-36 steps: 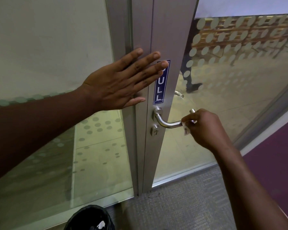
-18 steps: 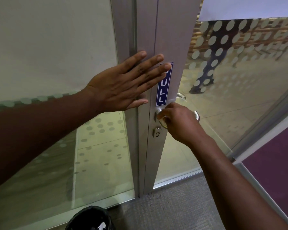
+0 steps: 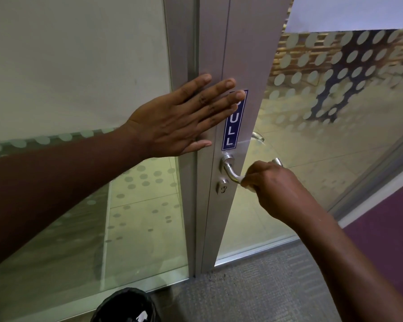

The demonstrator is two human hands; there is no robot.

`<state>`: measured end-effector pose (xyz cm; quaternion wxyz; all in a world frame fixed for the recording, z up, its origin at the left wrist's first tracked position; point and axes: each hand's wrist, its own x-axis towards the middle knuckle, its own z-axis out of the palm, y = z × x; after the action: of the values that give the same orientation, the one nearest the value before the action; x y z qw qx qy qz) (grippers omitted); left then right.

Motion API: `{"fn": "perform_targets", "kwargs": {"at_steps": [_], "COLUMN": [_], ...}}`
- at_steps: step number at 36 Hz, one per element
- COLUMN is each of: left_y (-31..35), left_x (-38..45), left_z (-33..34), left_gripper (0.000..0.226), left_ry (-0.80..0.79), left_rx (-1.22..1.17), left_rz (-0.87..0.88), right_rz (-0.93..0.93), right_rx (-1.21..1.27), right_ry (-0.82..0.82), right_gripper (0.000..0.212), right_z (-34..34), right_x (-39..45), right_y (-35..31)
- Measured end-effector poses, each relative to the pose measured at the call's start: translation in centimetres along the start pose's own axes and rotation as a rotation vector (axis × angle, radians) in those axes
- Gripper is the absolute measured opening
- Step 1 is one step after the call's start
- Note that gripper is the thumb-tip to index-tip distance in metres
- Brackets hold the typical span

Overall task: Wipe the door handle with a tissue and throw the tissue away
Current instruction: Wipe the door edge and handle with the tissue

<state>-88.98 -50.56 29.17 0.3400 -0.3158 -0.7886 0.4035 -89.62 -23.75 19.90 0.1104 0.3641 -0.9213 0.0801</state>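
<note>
A silver lever door handle (image 3: pixel 228 168) sticks out from the grey metal door frame (image 3: pixel 240 54), below a blue PULL sticker (image 3: pixel 233 126). My right hand (image 3: pixel 275 189) is closed around the middle of the lever. A small bit of white tissue (image 3: pixel 242 180) shows at the fingers; the rest is hidden inside the fist. My left hand (image 3: pixel 179 119) lies flat with fingers spread against the frame, just left of the sticker and above the handle.
A black-lined bin (image 3: pixel 126 306) with a white scrap inside stands at the bottom edge, below the glass wall (image 3: pixel 68 66). The door's frosted, dotted glass pane (image 3: pixel 335 112) fills the right. Grey carpet (image 3: pixel 254 287) lies underfoot, purple floor at far right.
My right hand first slid along the lever to its base by the frame, then back out to the middle. My left hand has stayed pressed on the frame.
</note>
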Motion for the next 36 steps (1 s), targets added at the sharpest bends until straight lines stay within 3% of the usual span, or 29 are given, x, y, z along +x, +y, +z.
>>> {"fn": "perform_targets", "kwargs": {"at_steps": [2, 5, 9, 12, 16, 25, 29, 36], "left_y": [0.0, 0.0, 0.0, 0.0, 0.1, 0.1, 0.1, 0.1], "left_x": [0.0, 0.0, 0.1, 0.1, 0.0, -0.1, -0.1, -0.2], "left_z": [0.1, 0.2, 0.1, 0.1, 0.1, 0.3, 0.4, 0.6], "left_gripper": [0.078, 0.078, 0.077, 0.077, 0.078, 0.077, 0.077, 0.075], "left_ry": [0.01, 0.027, 0.028, 0.032, 0.028, 0.0, 0.003, 0.02], "left_rx": [0.019, 0.03, 0.042, 0.044, 0.044, 0.065, 0.079, 0.085], "left_rz": [0.005, -0.001, -0.001, 0.0, 0.002, 0.018, 0.03, 0.039], "right_rz": [0.059, 0.303, 0.741, 0.931, 1.041, 0.913, 0.864, 0.819], "right_rx": [0.143, 0.503, 1.258, 1.71, 2.038, 2.433, 2.457, 2.393], "right_ry": [0.07, 0.327, 0.797, 0.902, 0.838, 0.499, 0.366, 0.298], "right_gripper": [0.03, 0.017, 0.021, 0.023, 0.023, 0.023, 0.03, 0.033], "right_z": [-0.1, 0.7, 3.6, 5.7, 7.3, 7.9, 8.3, 8.9], "right_x": [-0.8, -2.4, -3.7, -3.5, -2.8, -1.0, -0.9, -1.3], "right_y": [1.1, 2.6, 2.8, 1.9, 0.3, -3.6, -4.8, -5.5]}}
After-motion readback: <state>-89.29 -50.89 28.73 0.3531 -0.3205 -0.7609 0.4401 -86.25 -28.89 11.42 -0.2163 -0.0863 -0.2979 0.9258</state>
